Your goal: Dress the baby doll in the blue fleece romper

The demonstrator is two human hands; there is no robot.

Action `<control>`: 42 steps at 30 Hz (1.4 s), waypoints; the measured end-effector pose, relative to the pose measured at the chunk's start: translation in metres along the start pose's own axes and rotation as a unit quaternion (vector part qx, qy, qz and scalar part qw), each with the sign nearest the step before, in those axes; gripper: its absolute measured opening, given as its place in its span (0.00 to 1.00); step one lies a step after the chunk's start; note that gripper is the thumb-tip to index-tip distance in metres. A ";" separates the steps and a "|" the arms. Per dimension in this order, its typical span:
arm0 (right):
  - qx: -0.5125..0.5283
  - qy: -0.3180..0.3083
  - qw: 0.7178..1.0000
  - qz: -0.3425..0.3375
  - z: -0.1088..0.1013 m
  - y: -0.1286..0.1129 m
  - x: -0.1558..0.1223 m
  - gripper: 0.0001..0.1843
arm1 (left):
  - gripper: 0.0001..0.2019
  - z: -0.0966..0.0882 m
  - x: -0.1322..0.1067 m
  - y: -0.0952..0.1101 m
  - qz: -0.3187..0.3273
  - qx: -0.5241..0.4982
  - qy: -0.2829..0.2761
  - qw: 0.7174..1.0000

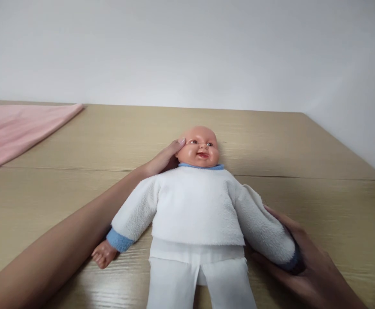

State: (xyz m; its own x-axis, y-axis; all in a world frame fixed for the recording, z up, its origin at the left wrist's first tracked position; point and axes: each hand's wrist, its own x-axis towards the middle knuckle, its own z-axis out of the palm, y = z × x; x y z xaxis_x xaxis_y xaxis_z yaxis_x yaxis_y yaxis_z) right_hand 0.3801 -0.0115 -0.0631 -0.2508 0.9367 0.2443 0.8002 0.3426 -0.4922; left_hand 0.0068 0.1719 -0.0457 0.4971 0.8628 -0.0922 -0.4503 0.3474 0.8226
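A baby doll lies on its back on the wooden table, its head toward the far side. It wears a white fleece top with blue collar and cuffs, and white trousers that run out of view at the bottom. My left hand is at the side of the doll's head, thumb on its temple; the other fingers are hidden behind the head. On the other side, my right hand wraps around the doll's sleeved arm near the cuff, covering the doll's hand there. The doll's other arm rests beside my left forearm.
A pink cloth lies at the far left of the table. A seam runs across the tabletop near the doll's neck. Behind the table's back edge stands a white wall, which also borders the right side.
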 end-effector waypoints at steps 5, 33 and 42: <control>0.003 -0.009 1.000 0.002 0.000 0.000 0.002 0.45 | 0.32 0.000 0.001 0.000 0.014 0.003 0.013 1.000; 0.043 -0.039 0.998 0.023 -0.002 -0.006 0.008 0.44 | 0.33 -0.004 0.006 -0.002 0.035 0.022 0.033 0.999; 0.061 -0.049 0.996 0.030 -0.004 -0.004 0.007 0.46 | 0.35 -0.018 0.018 -0.012 0.059 0.016 0.059 0.996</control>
State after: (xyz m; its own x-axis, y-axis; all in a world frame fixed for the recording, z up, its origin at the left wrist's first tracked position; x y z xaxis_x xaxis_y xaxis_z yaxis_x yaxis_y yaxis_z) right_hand 0.3770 -0.0064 -0.0560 -0.2612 0.9563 0.1311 0.7442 0.2860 -0.6036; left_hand 0.0079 0.1893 -0.0676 0.3503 0.9349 -0.0579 -0.4754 0.2307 0.8490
